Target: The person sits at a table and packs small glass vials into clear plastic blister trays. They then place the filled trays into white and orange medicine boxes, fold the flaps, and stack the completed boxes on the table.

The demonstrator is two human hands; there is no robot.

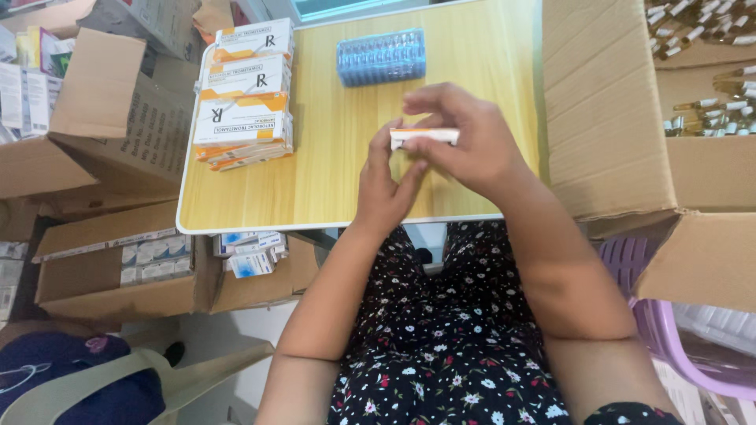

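Observation:
Both my hands hold one small white and orange carton above the near edge of a small wooden table. My right hand wraps over its top and right end. My left hand pinches its left end from below with thumb and fingers. On the table's left side lie stacks of flat white and orange cartons. A blue plastic tray of ampoules rests at the far middle of the table.
A large cardboard box with several amber ampoules stands at the right. Open cardboard boxes of small packs sit at the left and under the table. A purple plastic chair is at lower right, a bag at lower left.

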